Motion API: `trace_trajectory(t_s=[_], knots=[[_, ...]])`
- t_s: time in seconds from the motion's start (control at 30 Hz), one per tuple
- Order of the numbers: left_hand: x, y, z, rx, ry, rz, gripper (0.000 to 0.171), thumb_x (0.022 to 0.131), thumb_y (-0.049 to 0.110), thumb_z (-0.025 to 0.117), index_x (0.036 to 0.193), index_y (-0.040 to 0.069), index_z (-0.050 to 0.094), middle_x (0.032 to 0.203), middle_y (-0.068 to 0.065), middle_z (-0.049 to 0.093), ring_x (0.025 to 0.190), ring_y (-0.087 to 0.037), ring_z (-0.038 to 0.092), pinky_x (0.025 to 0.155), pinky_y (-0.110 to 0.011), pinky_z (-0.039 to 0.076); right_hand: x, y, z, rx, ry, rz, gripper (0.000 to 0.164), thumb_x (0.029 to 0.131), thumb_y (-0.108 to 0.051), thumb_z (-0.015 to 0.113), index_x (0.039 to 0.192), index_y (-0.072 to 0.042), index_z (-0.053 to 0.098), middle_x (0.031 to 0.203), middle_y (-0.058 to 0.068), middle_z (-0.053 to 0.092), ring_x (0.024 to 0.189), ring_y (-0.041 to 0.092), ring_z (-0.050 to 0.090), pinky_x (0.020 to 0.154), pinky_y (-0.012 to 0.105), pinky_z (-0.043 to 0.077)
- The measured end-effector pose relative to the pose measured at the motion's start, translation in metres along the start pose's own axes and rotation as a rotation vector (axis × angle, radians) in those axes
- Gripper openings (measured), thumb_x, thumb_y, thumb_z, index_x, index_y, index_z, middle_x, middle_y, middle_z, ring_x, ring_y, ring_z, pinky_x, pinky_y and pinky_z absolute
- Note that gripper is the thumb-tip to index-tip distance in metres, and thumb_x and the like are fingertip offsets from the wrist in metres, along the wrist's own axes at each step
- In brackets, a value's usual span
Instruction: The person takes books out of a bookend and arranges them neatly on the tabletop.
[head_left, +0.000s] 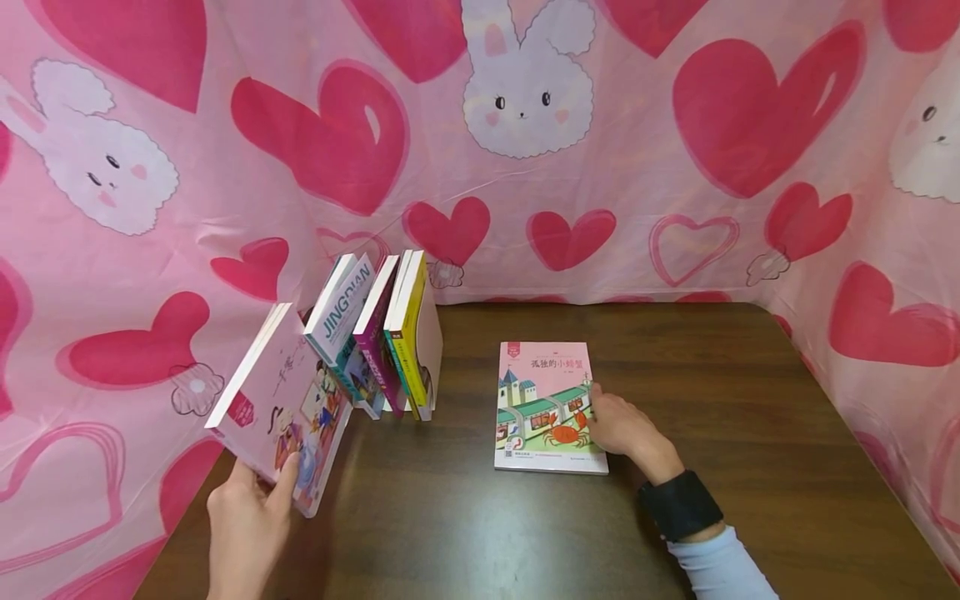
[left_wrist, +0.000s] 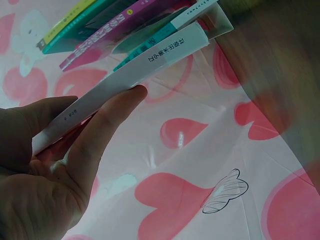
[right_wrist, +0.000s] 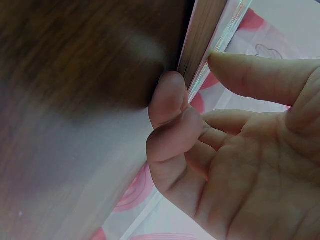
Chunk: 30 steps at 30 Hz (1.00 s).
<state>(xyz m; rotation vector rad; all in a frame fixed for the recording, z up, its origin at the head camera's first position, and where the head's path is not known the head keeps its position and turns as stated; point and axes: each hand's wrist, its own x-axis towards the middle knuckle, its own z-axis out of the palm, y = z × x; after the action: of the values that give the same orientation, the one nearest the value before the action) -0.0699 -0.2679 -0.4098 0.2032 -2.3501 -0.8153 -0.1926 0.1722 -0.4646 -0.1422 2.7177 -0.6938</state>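
Note:
At the left, my left hand (head_left: 251,517) grips a pink picture book (head_left: 258,387) with cartoon figures on its cover, holding it tilted at the left end of a book row. In the left wrist view its white spine (left_wrist: 135,70) lies between the thumb and the fingers. A second pink book (head_left: 536,404), with a red crab and a green-roofed train, lies flat on the table. My right hand (head_left: 630,425) is at that book's right edge. The right wrist view shows the thumb (right_wrist: 245,70) on its cover and curled fingertips (right_wrist: 170,92) at the lower side of its page edge (right_wrist: 200,37).
Beside the held book stand a white and teal book (head_left: 341,312), a magenta-spined one (head_left: 378,358) and a yellow-spined one (head_left: 408,350), leaning left. The brown wooden table (head_left: 705,367) meets a pink cloth (head_left: 637,242) with hearts and rabbits behind and at both sides.

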Motion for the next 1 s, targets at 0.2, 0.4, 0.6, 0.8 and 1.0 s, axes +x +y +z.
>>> trace_trajectory(t_s=[0.2,0.4,0.6,0.8,1.0], knots=[[-0.004,0.0,-0.002,0.002,0.008,0.008,0.031,0.09,0.002,0.078,0.113,-0.013,0.065,0.096,-0.043,0.073,0.077,-0.057,0.073,0.057,-0.068,0.057,0.0,-0.001,-0.001,-0.002,-0.003,0.001,0.074,0.099,-0.01,0.063,0.153,0.02,0.023,0.143,0.037,0.052,0.109,0.044,0.054,0.093,0.06,0.049],[-0.007,-0.001,-0.003,0.016,0.013,0.01,0.029,0.09,0.002,0.078,0.109,-0.015,0.065,0.093,-0.043,0.073,0.072,-0.054,0.073,0.049,-0.059,0.056,0.0,0.0,0.0,-0.004,0.0,-0.002,0.075,0.098,-0.01,0.065,0.153,0.02,0.024,0.143,0.038,0.051,0.111,0.046,0.053,0.095,0.063,0.048],[-0.01,-0.003,-0.003,0.032,0.032,0.03,0.025,0.086,0.001,0.08,0.101,-0.014,0.067,0.082,-0.04,0.074,0.057,-0.037,0.069,0.039,-0.027,0.045,-0.001,0.0,0.0,0.001,-0.006,-0.002,0.075,0.098,-0.011,0.064,0.154,0.02,0.023,0.145,0.039,0.049,0.112,0.046,0.053,0.096,0.063,0.048],[-0.012,-0.001,-0.003,0.025,0.026,0.027,0.027,0.085,0.001,0.081,0.103,-0.014,0.067,0.086,-0.04,0.074,0.064,-0.047,0.073,0.041,-0.04,0.051,-0.002,-0.001,0.0,0.005,-0.006,-0.008,0.074,0.098,-0.009,0.063,0.153,0.02,0.023,0.145,0.039,0.05,0.111,0.046,0.053,0.094,0.063,0.048],[-0.012,0.003,-0.005,0.023,0.014,0.0,0.027,0.087,0.002,0.081,0.106,-0.012,0.068,0.091,-0.04,0.075,0.069,-0.048,0.075,0.044,-0.025,0.051,0.0,0.0,0.0,-0.003,-0.006,-0.003,0.075,0.099,-0.011,0.063,0.154,0.02,0.023,0.146,0.039,0.049,0.113,0.046,0.053,0.097,0.064,0.047]])
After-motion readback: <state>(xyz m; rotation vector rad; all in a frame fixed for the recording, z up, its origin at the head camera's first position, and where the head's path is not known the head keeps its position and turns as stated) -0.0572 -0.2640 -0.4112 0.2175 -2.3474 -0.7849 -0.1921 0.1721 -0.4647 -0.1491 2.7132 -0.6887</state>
